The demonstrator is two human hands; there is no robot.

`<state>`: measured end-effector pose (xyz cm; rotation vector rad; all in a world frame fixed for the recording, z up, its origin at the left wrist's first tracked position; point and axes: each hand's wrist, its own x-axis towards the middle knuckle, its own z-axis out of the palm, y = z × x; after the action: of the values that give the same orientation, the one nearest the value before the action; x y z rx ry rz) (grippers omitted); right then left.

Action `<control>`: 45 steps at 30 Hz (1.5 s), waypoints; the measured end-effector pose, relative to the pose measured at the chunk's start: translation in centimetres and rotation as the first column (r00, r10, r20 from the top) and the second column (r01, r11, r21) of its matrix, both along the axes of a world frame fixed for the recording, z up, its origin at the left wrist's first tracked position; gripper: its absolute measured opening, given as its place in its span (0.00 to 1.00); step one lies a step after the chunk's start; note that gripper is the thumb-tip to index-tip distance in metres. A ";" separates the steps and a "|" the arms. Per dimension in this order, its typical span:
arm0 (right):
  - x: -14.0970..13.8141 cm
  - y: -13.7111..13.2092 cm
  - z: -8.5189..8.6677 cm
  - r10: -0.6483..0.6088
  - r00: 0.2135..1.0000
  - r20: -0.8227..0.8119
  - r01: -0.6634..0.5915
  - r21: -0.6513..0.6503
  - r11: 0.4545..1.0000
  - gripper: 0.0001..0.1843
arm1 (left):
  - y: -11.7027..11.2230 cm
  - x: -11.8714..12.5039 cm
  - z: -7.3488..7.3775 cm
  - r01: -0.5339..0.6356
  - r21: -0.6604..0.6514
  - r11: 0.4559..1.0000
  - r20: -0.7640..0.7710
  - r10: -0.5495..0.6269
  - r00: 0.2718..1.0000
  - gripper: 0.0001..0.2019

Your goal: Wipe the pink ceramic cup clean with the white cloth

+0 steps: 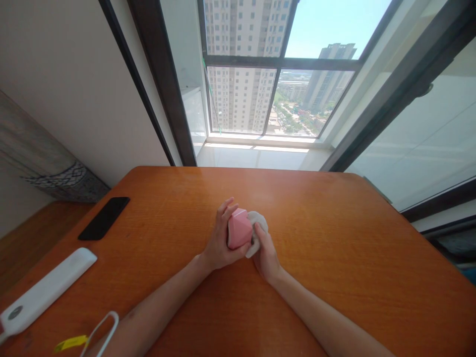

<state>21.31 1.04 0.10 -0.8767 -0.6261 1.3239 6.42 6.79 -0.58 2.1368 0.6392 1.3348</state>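
The left hand (217,244) grips a pink box (240,229) while the right hand (267,257) holds a white cloth (260,218) against the box's side, wiping seemingly under way, unfinished.

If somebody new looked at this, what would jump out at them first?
Probably the pink faceted object near the middle of the wooden table, in the left hand, with the right hand holding a crumpled whitish cloth at its right side. The bright window beyond the table's far edge, with a tall apartment building outside, likely comes next, then the black smartphone toward the table's left edge.
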 end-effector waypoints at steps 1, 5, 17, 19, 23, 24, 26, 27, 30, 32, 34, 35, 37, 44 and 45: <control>0.2 0.3 0.1 0.033 0.995 -0.089 -0.036 -0.033 0.999 0.27 | 0.0 0.0 0.2 0.008 0.020 1.000 -0.039 -0.008 0.999 0.49; 1.0 1.2 0.5 0.058 0.952 -0.301 -0.115 -0.175 0.978 0.20 | -0.4 0.1 0.9 0.039 0.080 0.996 -0.194 -0.023 0.981 0.50; 1.1 -0.4 0.8 -0.001 0.927 0.376 -0.037 0.093 0.995 0.25 | 0.0 0.2 -0.4 0.335 -0.507 0.795 0.294 -0.205 0.933 0.40; 1.2 -0.8 0.9 0.015 0.854 0.519 -0.131 0.189 0.973 0.23 | 0.1 0.0 -0.2 0.356 -0.532 0.769 0.343 -0.189 0.920 0.41; 1.0 -1.0 1.1 0.013 0.781 0.625 -0.246 0.288 0.925 0.11 | 0.2 -0.1 0.4 0.360 -0.558 0.748 0.371 -0.163 0.914 0.44; 0.8 -1.0 1.1 0.018 0.784 0.620 -0.246 0.285 0.926 0.09 | 0.1 -0.1 0.5 0.360 -0.560 0.746 0.375 -0.159 0.913 0.44; 0.6 -0.8 1.0 0.055 0.820 0.570 -0.219 0.223 0.950 0.09 | 0.0 -0.1 0.4 0.356 -0.557 0.751 0.377 -0.153 0.914 0.44; 0.6 -0.8 1.0 0.079 0.849 0.522 -0.196 0.174 0.965 0.11 | 0.0 -0.2 0.3 0.352 -0.549 0.758 0.367 -0.159 0.916 0.44; 0.8 -0.4 1.4 0.107 0.955 0.276 -0.129 0.063 0.990 0.16 | -0.1 -0.2 -0.3 0.308 -0.493 0.814 0.270 -0.193 0.943 0.49; 1.1 0.0 1.9 0.133 0.989 0.071 -0.135 0.028 0.990 0.20 | 0.0 -0.2 -0.6 0.243 -0.413 0.878 0.158 -0.193 0.968 0.54; 1.5 0.4 2.2 0.172 0.981 -0.092 -0.174 -0.013 0.985 0.22 | 0.1 -0.1 -0.7 0.170 -0.302 0.938 0.058 -0.160 0.985 0.56; 1.7 0.6 2.3 0.179 0.973 -0.146 -0.187 -0.042 0.982 0.22 | 0.1 0.0 -0.6 0.143 -0.247 0.958 0.017 -0.144 0.989 0.56; 2.1 0.9 2.1 0.155 0.966 -0.208 -0.179 -0.101 0.979 0.22 | 0.1 0.3 -0.3 0.110 -0.162 0.981 -0.057 -0.120 0.991 0.53; 2.7 0.9 1.6 0.150 0.976 -0.155 -0.167 -0.105 0.980 0.17 | -0.3 0.5 0.2 0.068 -0.124 0.990 -0.087 -0.079 0.993 0.44; 2.8 0.9 1.6 0.155 0.978 -0.143 -0.171 -0.107 0.979 0.16 | -0.3 0.5 0.1 0.070 -0.146 0.987 -0.059 -0.080 0.995 0.41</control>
<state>24.10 1.94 1.72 -0.8374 -0.5273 1.5681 6.89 6.53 -0.44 2.0732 0.6537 1.1482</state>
